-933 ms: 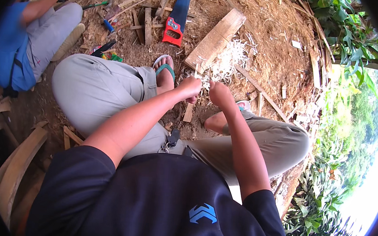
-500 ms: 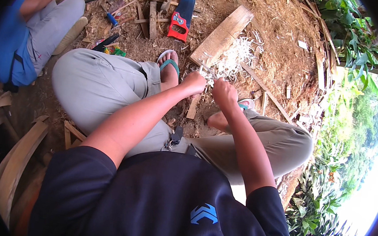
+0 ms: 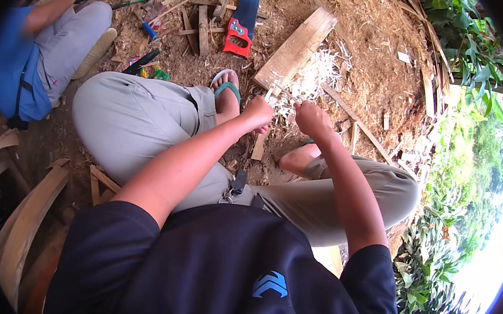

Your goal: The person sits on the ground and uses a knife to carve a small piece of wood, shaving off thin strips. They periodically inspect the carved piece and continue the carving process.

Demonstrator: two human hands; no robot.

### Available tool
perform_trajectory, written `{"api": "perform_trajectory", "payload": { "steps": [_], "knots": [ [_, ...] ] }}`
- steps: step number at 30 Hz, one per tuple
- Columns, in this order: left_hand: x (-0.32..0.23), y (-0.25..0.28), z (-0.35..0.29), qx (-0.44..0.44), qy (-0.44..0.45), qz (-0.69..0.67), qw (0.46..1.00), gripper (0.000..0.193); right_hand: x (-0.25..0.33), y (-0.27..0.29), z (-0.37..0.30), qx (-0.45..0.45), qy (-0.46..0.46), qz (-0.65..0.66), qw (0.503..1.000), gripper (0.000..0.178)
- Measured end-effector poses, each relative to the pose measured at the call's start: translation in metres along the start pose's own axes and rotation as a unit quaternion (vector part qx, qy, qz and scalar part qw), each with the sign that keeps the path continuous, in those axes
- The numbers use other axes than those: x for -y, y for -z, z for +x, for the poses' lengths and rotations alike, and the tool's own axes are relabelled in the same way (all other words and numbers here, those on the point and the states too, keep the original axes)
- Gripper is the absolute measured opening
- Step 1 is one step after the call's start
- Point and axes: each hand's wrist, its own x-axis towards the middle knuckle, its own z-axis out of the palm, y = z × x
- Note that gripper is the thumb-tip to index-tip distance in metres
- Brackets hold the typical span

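Note:
My left hand (image 3: pixel 258 114) is closed around a thin pale wooden strip (image 3: pixel 270 92), whose end sticks up past the fingers. To its right, my right hand (image 3: pixel 313 121) is closed too. A thin, dark knife blade (image 3: pixel 287 94) reaches from it toward the strip; the handle is hidden in the fist. Just beyond both hands lies a wooden board (image 3: pixel 295 49), its near end by the strip. Curly white shavings (image 3: pixel 315 76) are heaped along the board's right side and scattered below it.
A red-handled handsaw (image 3: pixel 238 38) lies beyond my sandalled left foot (image 3: pixel 227 94). Wood offcuts (image 3: pixel 203 30) and a blue-handled tool (image 3: pixel 149 30) are at the far left. Another person in blue (image 3: pixel 11 67) sits at left. A long slat (image 3: pixel 357 121) lies at right, near green plants (image 3: pixel 478 51).
My right hand has drawn away to the right and slightly nearer to me, widening the gap between the hands. My left hand stays almost in place, still gripping the strip.

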Motion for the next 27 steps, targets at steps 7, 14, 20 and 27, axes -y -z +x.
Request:
{"api": "perform_trajectory", "payload": {
  "steps": [7,14,20,27],
  "knots": [
    [0.010,0.000,0.018,-0.025,-0.068,0.100,0.992,0.040,0.014,0.011,-0.029,-0.006,0.054,-0.040,0.998,0.041],
    [0.013,-0.002,0.020,-0.065,-0.074,0.041,0.994,0.050,0.014,-0.008,-0.027,-0.026,0.041,-0.006,0.999,0.041],
    [0.012,0.006,0.035,-0.049,-0.060,0.021,0.997,0.044,0.013,0.003,-0.026,-0.021,0.029,-0.011,0.999,0.044],
    [0.023,0.005,0.043,-0.031,-0.002,-0.042,0.999,0.044,0.020,0.011,-0.032,0.002,0.037,0.010,0.999,0.041]
  ]
}}
